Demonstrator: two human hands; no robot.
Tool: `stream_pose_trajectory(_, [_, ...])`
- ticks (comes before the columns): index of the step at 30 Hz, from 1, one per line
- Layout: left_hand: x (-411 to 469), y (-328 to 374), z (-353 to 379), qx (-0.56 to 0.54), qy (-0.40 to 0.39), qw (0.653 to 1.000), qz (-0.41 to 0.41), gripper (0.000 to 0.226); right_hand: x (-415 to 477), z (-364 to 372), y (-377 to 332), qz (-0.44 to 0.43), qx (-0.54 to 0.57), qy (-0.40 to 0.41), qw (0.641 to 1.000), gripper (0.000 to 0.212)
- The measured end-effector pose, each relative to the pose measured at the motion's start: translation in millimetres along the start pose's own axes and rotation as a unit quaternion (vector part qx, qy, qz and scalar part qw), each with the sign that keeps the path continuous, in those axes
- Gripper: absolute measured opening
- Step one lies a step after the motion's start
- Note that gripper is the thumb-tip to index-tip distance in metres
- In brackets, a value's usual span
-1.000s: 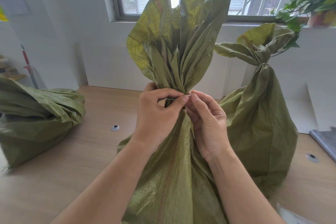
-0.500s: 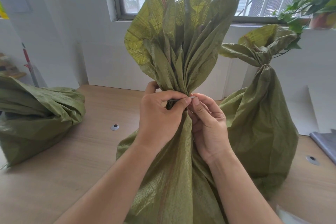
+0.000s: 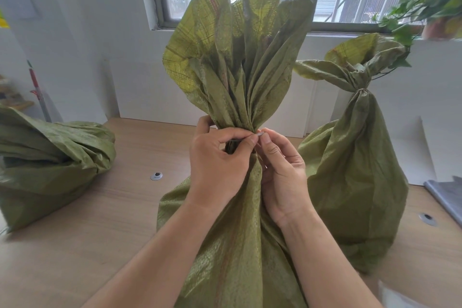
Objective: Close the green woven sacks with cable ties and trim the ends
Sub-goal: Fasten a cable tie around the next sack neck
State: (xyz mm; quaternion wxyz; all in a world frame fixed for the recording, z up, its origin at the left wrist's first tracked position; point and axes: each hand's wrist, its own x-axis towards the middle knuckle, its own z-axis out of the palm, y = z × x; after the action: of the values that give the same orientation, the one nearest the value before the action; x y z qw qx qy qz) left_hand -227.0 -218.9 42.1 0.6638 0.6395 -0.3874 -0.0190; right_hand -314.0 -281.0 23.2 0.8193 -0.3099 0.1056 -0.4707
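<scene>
Head view: we have the middle green sack (image 3: 237,245) upright on the wooden table (image 3: 75,245), a tied sack (image 3: 357,182) just right of it and a third sack (image 3: 45,162) slumped well left. Our left hand (image 3: 217,165) grips its gathered neck. Our right hand (image 3: 282,172) pinches the pale cable tie (image 3: 258,133) at that neck.

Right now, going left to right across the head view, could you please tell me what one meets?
From the left: slumped sack, table grommet, left hand, right hand, tied sack, second grommet.
</scene>
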Motion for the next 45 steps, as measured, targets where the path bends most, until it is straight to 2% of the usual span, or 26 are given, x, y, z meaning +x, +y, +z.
stream_pose_trajectory(29, [-7,-2,7,-0.009,0.021,1.000,0.000,0.012,-5,0,-5,0.036,0.013,-0.006,0.999,0.011])
stream_pose_trajectory(45, [-11,-2,8,-0.002,0.031,0.999,0.009,0.012,-7,-3,-4,0.024,-0.001,-0.012,1.000,0.011])
